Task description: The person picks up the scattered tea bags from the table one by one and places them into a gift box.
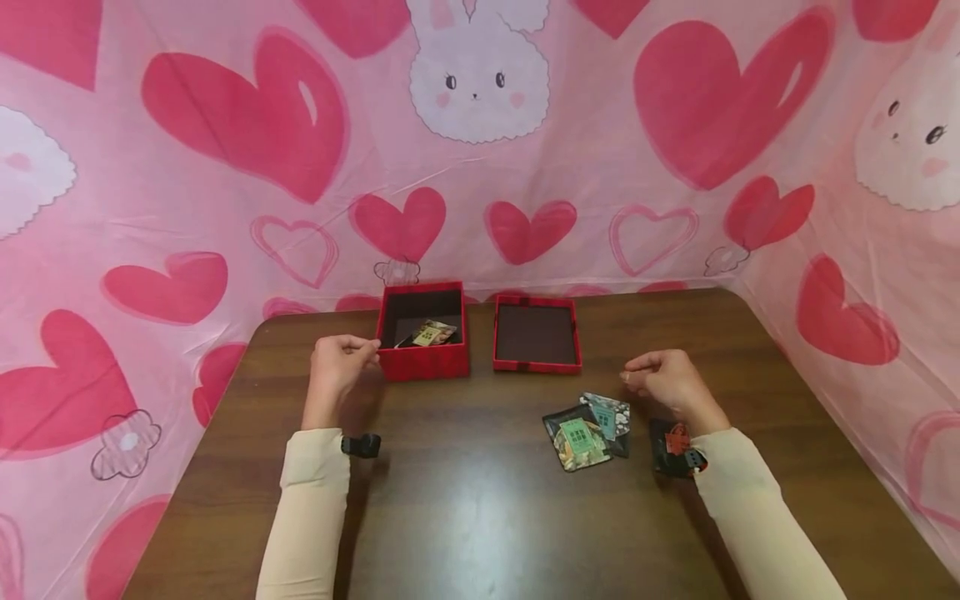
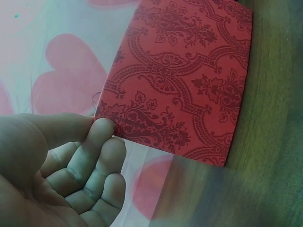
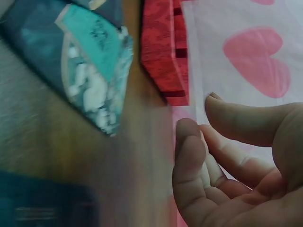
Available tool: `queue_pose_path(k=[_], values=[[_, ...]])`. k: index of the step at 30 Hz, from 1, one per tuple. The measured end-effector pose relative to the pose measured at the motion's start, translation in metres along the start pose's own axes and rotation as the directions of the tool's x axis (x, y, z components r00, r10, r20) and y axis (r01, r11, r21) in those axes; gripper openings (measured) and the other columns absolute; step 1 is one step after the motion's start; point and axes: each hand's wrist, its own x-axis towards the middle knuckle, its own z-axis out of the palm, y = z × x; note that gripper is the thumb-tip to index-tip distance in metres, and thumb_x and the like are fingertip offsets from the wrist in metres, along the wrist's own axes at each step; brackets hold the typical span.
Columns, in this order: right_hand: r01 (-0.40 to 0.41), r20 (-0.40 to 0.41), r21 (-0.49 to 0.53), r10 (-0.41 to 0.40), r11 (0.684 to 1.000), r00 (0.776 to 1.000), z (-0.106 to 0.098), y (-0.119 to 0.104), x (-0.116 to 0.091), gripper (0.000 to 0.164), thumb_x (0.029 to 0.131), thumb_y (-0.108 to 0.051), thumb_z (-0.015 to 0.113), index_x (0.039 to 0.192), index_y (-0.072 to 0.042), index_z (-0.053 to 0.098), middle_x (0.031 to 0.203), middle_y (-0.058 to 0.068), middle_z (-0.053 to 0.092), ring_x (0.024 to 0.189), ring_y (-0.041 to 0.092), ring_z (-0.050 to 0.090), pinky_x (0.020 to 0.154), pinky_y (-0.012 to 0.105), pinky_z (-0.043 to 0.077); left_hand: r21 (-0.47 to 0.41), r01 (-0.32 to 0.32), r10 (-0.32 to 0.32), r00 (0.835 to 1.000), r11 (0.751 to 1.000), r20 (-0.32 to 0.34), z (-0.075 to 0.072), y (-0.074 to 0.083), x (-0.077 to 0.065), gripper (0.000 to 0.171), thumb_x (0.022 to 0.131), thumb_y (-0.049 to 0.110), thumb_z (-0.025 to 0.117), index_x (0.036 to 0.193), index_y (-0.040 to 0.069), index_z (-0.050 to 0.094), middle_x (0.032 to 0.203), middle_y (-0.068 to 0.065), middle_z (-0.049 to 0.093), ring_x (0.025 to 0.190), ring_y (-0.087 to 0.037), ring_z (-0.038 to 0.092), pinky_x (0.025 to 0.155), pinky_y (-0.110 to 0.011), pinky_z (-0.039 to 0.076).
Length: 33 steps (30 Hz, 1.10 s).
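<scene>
My left hand (image 1: 337,371) is at the near left corner of an uncovered red patterned box (image 1: 423,364), pinching its rim between thumb and index finger. The left wrist view shows that side wall (image 2: 170,80) close up. Inside the box lies a packet with a yellowish label (image 1: 429,334). Above the table on the right, my right hand (image 1: 667,383) holds nothing, its fingers loosely bent and the thumb apart from them. Nearest to it are a packet with a blue-green label (image 1: 609,415) and a dark packet with a red label (image 1: 666,447), partly hidden by the wrist.
The red box lid (image 1: 535,333) lies inside up, right of the box. A green-labelled packet (image 1: 577,442) partly overlaps the blue-green one. Behind the brown wooden table (image 1: 465,500) hangs a pink cloth (image 1: 480,175) with hearts and rabbits.
</scene>
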Motion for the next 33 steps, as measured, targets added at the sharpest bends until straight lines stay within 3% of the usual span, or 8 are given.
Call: queue_pose_path(k=[9,13,18,27,33], values=[[0.011,0.072,-0.15,0.0,0.989,0.997,0.011,0.017,-0.005,0.033,0.085,-0.013,0.081,0.111,0.005,0.07,0.094,0.01,0.074,0.085,0.024,0.066,0.08,0.043,0.052,0.011,-0.004,0.004,1.0,1.0,-0.002,-0.001,0.0,-0.001,0.028,0.097,0.025,0.069,0.105,-0.002,0.077,0.089,-0.02,0.075,0.088,-0.037,0.073,0.073,-0.025,0.053],[0.057,0.069,-0.176,-0.046,0.983,0.997,0.016,0.021,-0.005,0.035,0.079,-0.009,0.085,0.107,0.006,0.07,0.092,0.011,0.073,0.084,0.022,0.066,0.074,0.039,0.053,0.011,0.002,-0.002,1.0,1.0,0.003,0.0,0.001,-0.002,0.029,0.097,0.025,0.07,0.104,-0.002,0.076,0.09,-0.02,0.075,0.088,-0.037,0.073,0.07,-0.024,0.053],[0.09,0.053,-0.249,-0.08,0.964,0.995,0.02,0.022,-0.004,0.03,0.076,-0.011,0.088,0.099,-0.001,0.073,0.088,0.007,0.069,0.081,0.022,0.062,0.067,0.035,0.05,0.007,-0.001,0.001,1.0,1.0,-0.002,-0.001,0.001,-0.002,0.028,0.097,0.023,0.069,0.106,-0.002,0.076,0.09,-0.021,0.074,0.089,-0.038,0.073,0.072,-0.027,0.054],[0.079,0.065,-0.29,-0.062,0.954,0.996,0.021,0.022,-0.001,0.027,0.075,-0.008,0.088,0.095,-0.002,0.071,0.083,0.007,0.063,0.078,0.024,0.055,0.063,0.035,0.046,-0.001,0.015,-0.015,1.0,1.0,-0.004,0.0,0.001,-0.002,0.031,0.096,0.027,0.07,0.103,-0.002,0.076,0.092,-0.022,0.074,0.089,-0.037,0.073,0.072,-0.028,0.055],[0.072,0.057,-0.314,-0.057,0.947,0.997,0.02,0.02,0.001,0.016,0.077,-0.003,0.085,0.087,-0.002,0.074,0.075,0.004,0.064,0.071,0.021,0.054,0.06,0.034,0.042,-0.008,0.041,-0.041,0.999,0.999,0.005,0.0,0.0,-0.002,0.03,0.096,0.026,0.07,0.103,-0.002,0.076,0.092,-0.021,0.074,0.09,-0.037,0.073,0.076,-0.032,0.056]])
